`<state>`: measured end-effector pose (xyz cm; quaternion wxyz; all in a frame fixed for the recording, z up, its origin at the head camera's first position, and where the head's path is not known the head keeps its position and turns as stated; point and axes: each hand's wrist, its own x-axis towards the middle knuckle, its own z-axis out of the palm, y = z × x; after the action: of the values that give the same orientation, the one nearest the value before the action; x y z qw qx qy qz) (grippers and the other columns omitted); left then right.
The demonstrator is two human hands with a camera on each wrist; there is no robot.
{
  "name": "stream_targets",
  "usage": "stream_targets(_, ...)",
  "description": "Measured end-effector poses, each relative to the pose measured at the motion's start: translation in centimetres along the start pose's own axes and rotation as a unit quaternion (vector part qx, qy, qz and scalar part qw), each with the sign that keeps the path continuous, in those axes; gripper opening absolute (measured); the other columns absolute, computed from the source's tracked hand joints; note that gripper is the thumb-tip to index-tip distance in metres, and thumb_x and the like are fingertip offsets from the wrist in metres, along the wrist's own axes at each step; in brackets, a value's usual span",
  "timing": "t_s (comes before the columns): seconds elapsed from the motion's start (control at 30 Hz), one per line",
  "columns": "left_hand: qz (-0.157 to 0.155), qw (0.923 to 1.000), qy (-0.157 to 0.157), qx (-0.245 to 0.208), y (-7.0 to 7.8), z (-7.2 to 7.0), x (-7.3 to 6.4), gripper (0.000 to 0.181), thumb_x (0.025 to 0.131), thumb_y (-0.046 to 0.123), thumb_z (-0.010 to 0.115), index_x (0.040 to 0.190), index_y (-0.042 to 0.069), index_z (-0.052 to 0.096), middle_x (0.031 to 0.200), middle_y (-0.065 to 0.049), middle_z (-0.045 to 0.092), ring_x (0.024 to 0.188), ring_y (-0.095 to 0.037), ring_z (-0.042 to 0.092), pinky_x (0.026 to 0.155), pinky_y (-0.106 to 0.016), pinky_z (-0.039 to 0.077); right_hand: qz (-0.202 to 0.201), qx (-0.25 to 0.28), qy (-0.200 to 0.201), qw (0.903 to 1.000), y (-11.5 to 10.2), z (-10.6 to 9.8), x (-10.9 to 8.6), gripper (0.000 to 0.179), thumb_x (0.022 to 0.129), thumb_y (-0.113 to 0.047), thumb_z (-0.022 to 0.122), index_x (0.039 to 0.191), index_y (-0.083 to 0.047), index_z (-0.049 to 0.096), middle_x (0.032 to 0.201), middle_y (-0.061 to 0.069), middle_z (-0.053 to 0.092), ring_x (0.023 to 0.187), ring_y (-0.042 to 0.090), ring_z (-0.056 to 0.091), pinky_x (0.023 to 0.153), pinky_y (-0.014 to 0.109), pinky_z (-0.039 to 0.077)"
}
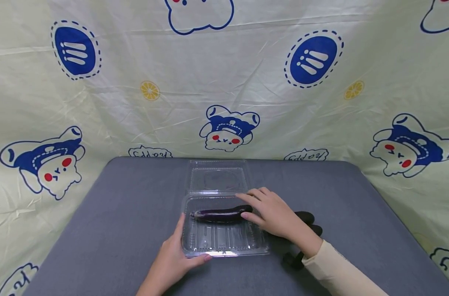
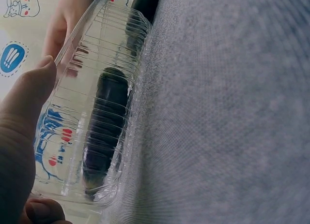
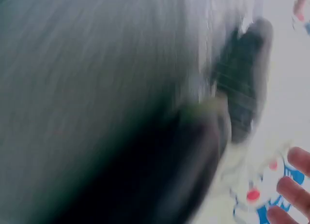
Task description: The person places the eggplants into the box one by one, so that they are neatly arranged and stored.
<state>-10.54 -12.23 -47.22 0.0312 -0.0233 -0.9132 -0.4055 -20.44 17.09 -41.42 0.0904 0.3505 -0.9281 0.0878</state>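
A dark purple eggplant (image 1: pixel 221 214) lies crosswise in the back half of a clear plastic clamshell box (image 1: pixel 228 249), whose lid is folded back. My left hand (image 1: pixel 172 253) grips the box at its front left corner, the thumb along the front rim. Through the ribbed wall, the left wrist view shows the same eggplant (image 2: pixel 105 122). Over the eggplant's right end, my right hand (image 1: pixel 270 213) has its fingers spread and extended. In the blurred right wrist view, those fingers (image 3: pixel 293 192) stand apart from the eggplant (image 3: pixel 244 83) in the box.
More dark eggplants (image 1: pixel 305 217) lie right of the box, partly hidden under the right forearm. One looms large in the right wrist view as a blurred dark eggplant (image 3: pixel 160 171). The transparent lid (image 1: pixel 217 176) lies toward the back edge of the grey table (image 1: pixel 98 230); a printed cloth (image 1: pixel 224 61) hangs behind.
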Motion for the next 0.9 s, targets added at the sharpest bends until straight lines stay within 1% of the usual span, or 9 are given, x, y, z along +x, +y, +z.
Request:
stream_targets(0.07,-0.001,1.0000,0.000,0.001,0.0,0.0,0.0,0.135,0.058,0.069,0.084,0.160,0.013,0.016,0.137,-0.024,0.058,0.123,-0.035,0.060,0.098,-0.052,0.051,0.012,0.008,-0.001,0.9999,1.1,-0.7,-0.8,0.054,0.097,-0.050,0.057,0.146,-0.028,0.049,0.131,0.000,0.061,0.120,0.023,0.055,0.098,0.050,0.048)
stream_targets(0.13,-0.002,1.0000,0.001,0.003,0.1,0.0,-0.1,0.134,0.058,0.068,0.084,0.160,0.014,0.016,0.138,-0.024,0.058,0.123,-0.035,0.060,0.098,-0.052,0.051,0.028,0.012,-0.011,0.9995,2.2,-1.1,-1.5,0.055,0.096,-0.050,0.059,0.146,-0.029,0.049,0.131,0.001,0.061,0.121,0.025,0.055,0.098,0.052,0.047)
stream_targets(0.23,-0.004,1.0000,-0.002,0.004,0.1,-0.1,-0.1,0.134,0.059,0.068,0.084,0.160,0.014,0.015,0.140,-0.025,0.056,0.126,-0.036,0.058,0.099,-0.053,0.050,0.054,0.030,-0.044,0.9971,3.8,-1.6,-2.7,0.057,0.095,-0.049,0.062,0.147,-0.029,0.049,0.131,0.001,0.060,0.122,0.027,0.054,0.098,0.057,0.045)
stream_targets(0.37,-0.005,1.0000,-0.005,0.000,0.1,-0.1,-0.1,0.134,0.059,0.068,0.084,0.160,0.015,0.014,0.142,-0.025,0.054,0.128,-0.037,0.056,0.101,-0.053,0.049,0.082,0.057,-0.097,0.9903,5.7,-1.8,-4.0,0.058,0.094,-0.047,0.065,0.147,-0.029,0.048,0.133,0.003,0.058,0.124,0.032,0.052,0.097,0.061,0.042)
stream_targets(0.47,-0.004,1.0000,-0.005,-0.004,0.1,-0.1,-0.1,0.133,0.060,0.067,0.084,0.160,0.015,0.014,0.142,-0.026,0.054,0.127,-0.036,0.057,0.100,-0.053,0.049,0.096,0.069,-0.121,0.9855,6.7,-1.7,-4.7,0.058,0.094,-0.044,0.065,0.147,-0.030,0.047,0.134,0.004,0.058,0.125,0.034,0.052,0.097,0.063,0.041)
stream_targets(0.57,-0.003,1.0000,-0.005,-0.007,0.1,0.0,-0.2,0.133,0.061,0.067,0.084,0.160,0.014,0.014,0.143,-0.027,0.052,0.128,-0.037,0.056,0.100,-0.054,0.049,0.105,0.074,-0.133,0.9828,7.5,-1.4,-5.2,0.057,0.094,-0.042,0.066,0.146,-0.030,0.048,0.134,0.004,0.058,0.122,0.033,0.053,0.096,0.063,0.041)
stream_targets(0.67,-0.002,0.9999,-0.008,-0.008,0.1,0.0,-0.1,0.132,0.062,0.066,0.084,0.160,0.014,0.013,0.146,-0.027,0.049,0.130,-0.038,0.054,0.102,-0.054,0.048,0.106,0.082,-0.137,0.9814,7.9,-1.2,-5.5,0.055,0.094,-0.041,0.066,0.145,-0.027,0.050,0.132,0.006,0.059,0.120,0.033,0.055,0.094,0.063,0.042)
stream_targets(0.77,-0.007,0.9998,-0.011,-0.014,0.1,0.0,-0.2,0.132,0.062,0.065,0.085,0.161,0.014,0.012,0.147,-0.026,0.048,0.132,-0.038,0.052,0.103,-0.054,0.047,0.106,0.089,-0.143,0.9801,8.1,-1.1,-5.6,0.054,0.095,-0.042,0.064,0.144,-0.024,0.052,0.135,0.009,0.060,0.123,0.038,0.055,0.096,0.065,0.041)
stream_targets(0.9,-0.014,0.9997,-0.013,-0.016,0.1,0.0,-0.2,0.133,0.062,0.063,0.085,0.161,0.015,0.012,0.149,-0.024,0.047,0.133,-0.037,0.051,0.104,-0.054,0.046,0.111,0.087,-0.149,0.9787,8.2,-1.1,-5.6,0.051,0.096,-0.042,0.061,0.143,-0.023,0.053,0.139,0.013,0.058,0.130,0.045,0.050,0.098,0.071,0.037)
